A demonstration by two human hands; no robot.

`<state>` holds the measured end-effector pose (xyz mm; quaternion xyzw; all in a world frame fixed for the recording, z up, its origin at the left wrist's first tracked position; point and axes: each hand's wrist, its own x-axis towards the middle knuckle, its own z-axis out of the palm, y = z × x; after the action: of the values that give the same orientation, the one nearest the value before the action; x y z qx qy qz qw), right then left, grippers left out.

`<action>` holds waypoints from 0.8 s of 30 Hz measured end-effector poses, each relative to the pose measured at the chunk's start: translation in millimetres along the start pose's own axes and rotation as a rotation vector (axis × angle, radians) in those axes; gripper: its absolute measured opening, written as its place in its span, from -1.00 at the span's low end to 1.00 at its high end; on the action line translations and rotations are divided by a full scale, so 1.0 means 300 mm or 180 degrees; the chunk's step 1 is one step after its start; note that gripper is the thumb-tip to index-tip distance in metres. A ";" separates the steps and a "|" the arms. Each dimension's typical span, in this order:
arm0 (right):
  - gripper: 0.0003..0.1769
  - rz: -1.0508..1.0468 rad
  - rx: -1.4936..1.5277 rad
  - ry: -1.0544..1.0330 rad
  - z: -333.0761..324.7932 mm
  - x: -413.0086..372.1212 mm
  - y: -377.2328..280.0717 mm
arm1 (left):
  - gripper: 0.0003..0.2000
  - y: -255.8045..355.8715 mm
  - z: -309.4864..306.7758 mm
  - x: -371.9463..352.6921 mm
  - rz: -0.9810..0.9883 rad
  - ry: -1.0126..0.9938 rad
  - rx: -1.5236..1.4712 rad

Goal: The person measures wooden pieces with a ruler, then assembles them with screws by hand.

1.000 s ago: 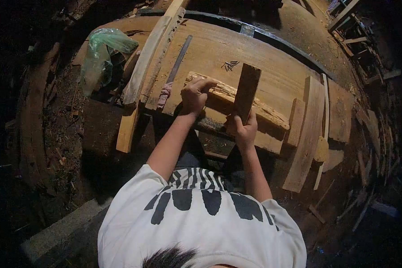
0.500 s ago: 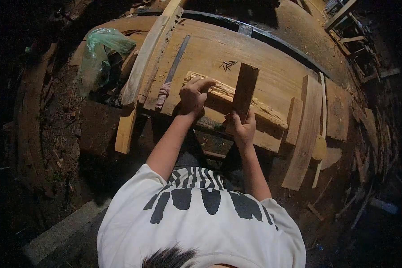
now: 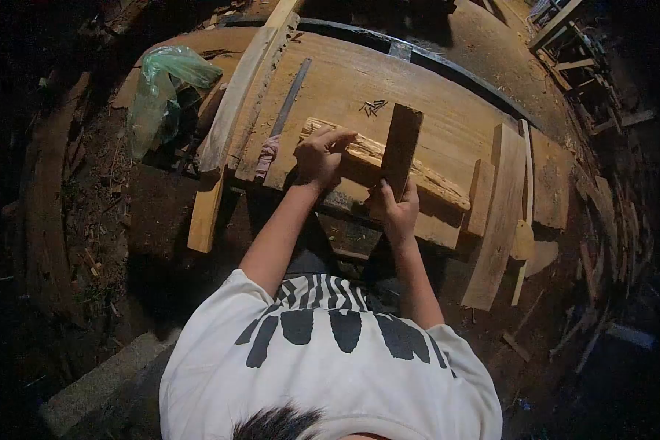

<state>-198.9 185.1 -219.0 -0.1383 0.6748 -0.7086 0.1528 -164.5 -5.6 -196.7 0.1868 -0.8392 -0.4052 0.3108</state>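
Observation:
A rough length of timber (image 3: 440, 185) with a splintered upper face lies across the workbench in front of me. Over its left part is my left hand (image 3: 320, 154), its fingers curled and the thumb and forefinger brought close together; whatever is between them is too small to make out. My right hand (image 3: 400, 209) grips the lower end of a dark wooden block (image 3: 403, 143), raised at an angle above the timber and hiding part of it. Beyond the timber, several nails (image 3: 374, 108) lie in a small heap on the bench.
On the workbench (image 3: 352, 66), a flat metal bar (image 3: 290, 99) with a cloth-wrapped end lies at left, beside a long wooden rail (image 3: 235, 110). A green plastic bag (image 3: 161, 81) is farther left. Boards (image 3: 500, 213) and a small wood piece (image 3: 481, 194) lie at right.
Both hands keep almost the same positions, with the block still raised over the timber. The whole view has shifted very slightly.

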 end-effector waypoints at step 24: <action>-0.67 -0.0485 -0.0482 0.0082 0.008 0.004 -0.024 | -0.85 -0.031 0.036 -0.008 -0.0055 0.0349 0.0234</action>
<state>-199.3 182.5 -211.6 -0.1912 0.7159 -0.6668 0.0789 -169.6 -3.8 -210.3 0.2273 -0.8336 -0.3659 0.3458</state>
